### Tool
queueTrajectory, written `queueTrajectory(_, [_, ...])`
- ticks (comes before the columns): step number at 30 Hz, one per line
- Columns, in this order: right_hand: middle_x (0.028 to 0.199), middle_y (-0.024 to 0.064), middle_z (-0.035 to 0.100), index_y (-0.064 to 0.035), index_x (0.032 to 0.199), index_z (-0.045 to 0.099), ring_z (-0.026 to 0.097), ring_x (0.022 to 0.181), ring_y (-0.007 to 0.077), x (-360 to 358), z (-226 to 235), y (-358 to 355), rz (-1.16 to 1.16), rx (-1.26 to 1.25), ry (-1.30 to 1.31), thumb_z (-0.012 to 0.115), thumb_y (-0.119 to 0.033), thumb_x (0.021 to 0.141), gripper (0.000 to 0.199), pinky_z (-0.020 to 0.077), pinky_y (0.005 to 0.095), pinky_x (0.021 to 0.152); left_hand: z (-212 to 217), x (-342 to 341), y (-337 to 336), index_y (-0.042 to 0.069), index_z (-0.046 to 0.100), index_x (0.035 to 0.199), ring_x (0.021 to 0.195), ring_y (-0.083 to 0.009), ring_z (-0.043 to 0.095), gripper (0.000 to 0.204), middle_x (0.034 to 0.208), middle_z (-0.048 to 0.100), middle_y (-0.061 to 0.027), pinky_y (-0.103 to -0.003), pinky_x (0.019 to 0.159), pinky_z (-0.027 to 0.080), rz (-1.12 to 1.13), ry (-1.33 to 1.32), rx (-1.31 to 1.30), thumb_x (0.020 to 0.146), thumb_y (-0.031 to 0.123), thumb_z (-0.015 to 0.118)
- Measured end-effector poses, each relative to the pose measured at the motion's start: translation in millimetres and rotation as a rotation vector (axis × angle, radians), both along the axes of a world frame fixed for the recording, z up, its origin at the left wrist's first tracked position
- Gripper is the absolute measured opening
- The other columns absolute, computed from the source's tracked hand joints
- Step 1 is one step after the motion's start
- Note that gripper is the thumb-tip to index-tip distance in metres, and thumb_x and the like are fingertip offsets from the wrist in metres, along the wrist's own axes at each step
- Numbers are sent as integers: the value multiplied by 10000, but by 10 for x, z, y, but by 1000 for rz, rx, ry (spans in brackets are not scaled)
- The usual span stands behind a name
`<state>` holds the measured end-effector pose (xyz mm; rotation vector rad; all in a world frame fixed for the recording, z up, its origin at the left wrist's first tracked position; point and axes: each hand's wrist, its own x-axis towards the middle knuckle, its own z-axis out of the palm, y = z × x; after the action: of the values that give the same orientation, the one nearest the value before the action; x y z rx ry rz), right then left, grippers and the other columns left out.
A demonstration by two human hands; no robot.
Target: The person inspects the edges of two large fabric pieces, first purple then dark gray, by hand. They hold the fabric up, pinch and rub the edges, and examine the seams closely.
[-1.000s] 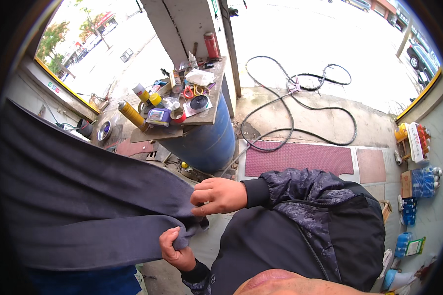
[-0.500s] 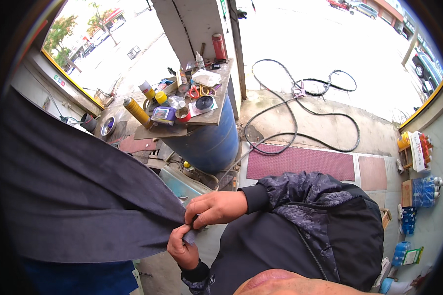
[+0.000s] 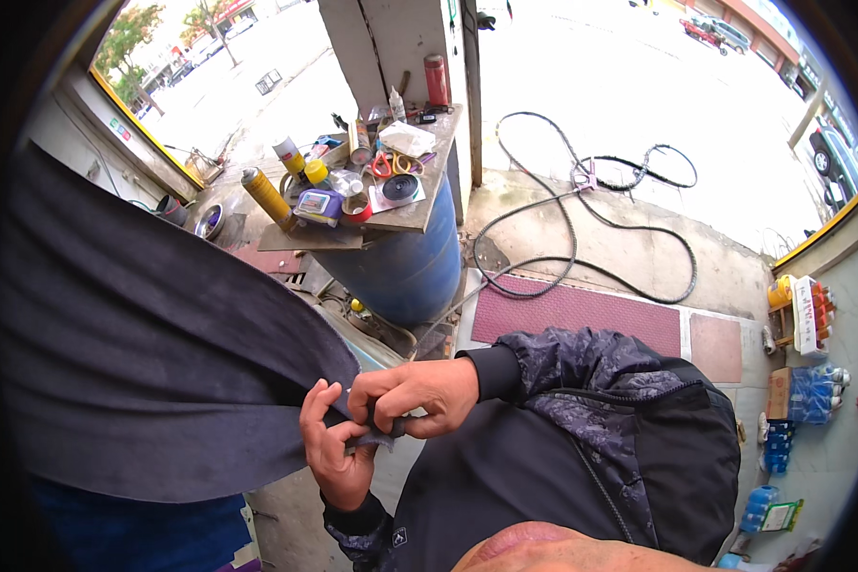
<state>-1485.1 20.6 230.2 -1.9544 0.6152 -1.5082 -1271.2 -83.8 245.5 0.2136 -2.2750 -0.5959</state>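
Note:
A large dark grey cloth sheet [image 3: 162, 353] fills the left side, drawn together in folds toward its corner by my hands. My left hand [image 3: 337, 453] holds that corner from below, index finger raised, the others bent at the cloth. Just above and touching it, my right hand [image 3: 418, 398] is closed, fingers curled at the same corner. A small dark piece shows under the right fingers, but I cannot make out what it is. The fingers hide part of the corner. Blue material [image 3: 143, 534] lies beneath the sheet.
Beyond my hands, a board on a blue barrel [image 3: 391, 272] carries spray cans [image 3: 266, 196], scissors [image 3: 381, 164], a black tape roll [image 3: 399, 188] and bottles. A black hose [image 3: 629, 224] loops over the ground past a red mat [image 3: 582, 319]. Wrapped bottle packs [image 3: 815, 394] stand along the right wall.
Both hands have shifted a little at the cloth corner. My left hand has risen leftward and its index finger has straightened. The right hand has turned, its fingers more curled. The view has shifted slightly.

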Motion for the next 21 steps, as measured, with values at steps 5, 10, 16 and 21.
queueTrajectory(5, [1251,169,581,-18,985,610,572,1149,376,-26,-12,8,81,-33,-29,629,91,804,213,500,469,1012,-106,38,-11,47,616,983,1164,-414,708,241,1302,725,-245,-464,1046,551,-123,-88,244,795,11,762])
queueTrajectory(10, [1289,170,587,-25,1019,639,574,1198,367,-14,-57,-1,108,-1,-77,635,67,831,209,491,469,1052,-136,56,-34,58,560,976,1033,-399,717,346,1105,731,-125,-595,1123,510,-110,-134,261,907,222,857])
queueTrajectory(16, [1437,189,516,-37,1286,646,577,1286,327,-25,-128,-3,68,31,-164,673,-16,958,330,499,447,1102,-112,8,-7,72,550,980,898,-339,667,497,975,672,-105,-572,1089,513,-5,18,102,1004,517,770])
queueTrajectory(21, [1580,160,386,-67,1585,481,509,1377,276,105,-204,15,10,144,-263,831,-322,1010,720,450,445,1173,-109,8,16,72,543,981,938,-338,674,413,999,681,-108,-578,1109,508,128,100,52,1012,396,799])
